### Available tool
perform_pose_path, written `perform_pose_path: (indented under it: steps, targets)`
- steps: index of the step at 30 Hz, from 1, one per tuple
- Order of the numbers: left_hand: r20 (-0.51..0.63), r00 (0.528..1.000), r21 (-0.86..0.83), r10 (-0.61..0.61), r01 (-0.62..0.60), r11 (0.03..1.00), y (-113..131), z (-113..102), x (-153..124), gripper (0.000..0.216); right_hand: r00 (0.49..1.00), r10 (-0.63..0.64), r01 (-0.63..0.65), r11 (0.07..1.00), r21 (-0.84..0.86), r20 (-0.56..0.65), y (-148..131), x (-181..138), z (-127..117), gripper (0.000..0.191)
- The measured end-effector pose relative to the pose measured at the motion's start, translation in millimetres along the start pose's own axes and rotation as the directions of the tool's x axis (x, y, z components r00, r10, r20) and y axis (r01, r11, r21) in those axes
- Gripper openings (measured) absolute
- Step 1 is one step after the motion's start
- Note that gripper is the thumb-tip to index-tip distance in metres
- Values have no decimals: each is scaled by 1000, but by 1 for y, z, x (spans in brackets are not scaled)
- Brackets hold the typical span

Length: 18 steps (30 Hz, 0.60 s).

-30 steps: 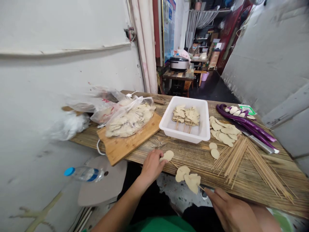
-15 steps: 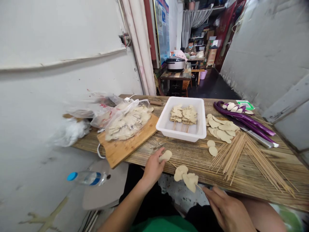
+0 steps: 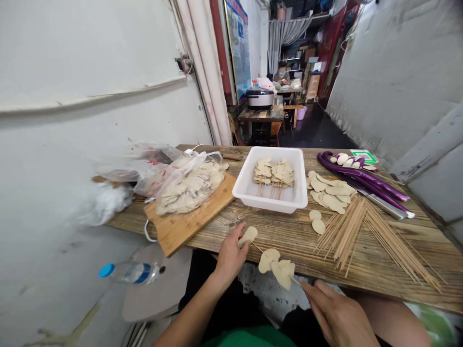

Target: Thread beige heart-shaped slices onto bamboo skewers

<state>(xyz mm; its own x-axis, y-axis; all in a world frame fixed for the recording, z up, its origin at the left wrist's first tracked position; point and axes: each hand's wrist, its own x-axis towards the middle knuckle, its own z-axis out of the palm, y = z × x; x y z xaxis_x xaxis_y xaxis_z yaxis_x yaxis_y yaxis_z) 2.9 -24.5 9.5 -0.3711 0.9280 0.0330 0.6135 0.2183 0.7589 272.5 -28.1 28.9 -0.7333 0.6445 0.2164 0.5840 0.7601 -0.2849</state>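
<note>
My left hand (image 3: 231, 250) pinches a pale, thin slice (image 3: 249, 236) at the tip of a wooden skewer (image 3: 257, 247). Two folded pale slices (image 3: 277, 266) are threaded along that skewer, over the table's front edge. My right hand (image 3: 334, 306) is closed around the skewer's other end. Beyond my hands stands a white plastic tub (image 3: 269, 205) holding several finished skewers of slices (image 3: 274, 172). To the right lie a loose pile of slices (image 3: 329, 190), two round slices (image 3: 318, 226) and a fan of bare skewers (image 3: 349, 233).
At the left, a plastic bag of slices (image 3: 191, 188) rests on a wooden cutting board (image 3: 197, 231). Purple eggplants (image 3: 376, 183) and a knife (image 3: 387, 207) lie at the right. A water bottle (image 3: 130, 272) is on a stool below. A person (image 3: 282, 74) sits far back.
The slice in my left hand has bent upward and folded slightly against the skewer's tip. My right hand keeps its grip; the whole view has shifted a little.
</note>
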Motion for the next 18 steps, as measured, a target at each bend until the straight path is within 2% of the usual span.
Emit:
perform_pose_path:
  steps: [5, 10, 18]
  targets:
    - [-57, 998, 44, -19, 21, 999, 0, 0, 0, 55, 999, 14, -15, 1000, 16, 32, 4, -5, 10, 35]
    - [-35, 999, 17, -20, 21, 1000, -4, 2, -1, 55, 997, 23, -26, 999, 46, 77, 5, -8, 13, 32]
    - [-20, 999, -17, -25, 25, 1000, -2, 1, 0, 58, 995, 104, -102, 983, 154, -6, -6, 3, 23, 33]
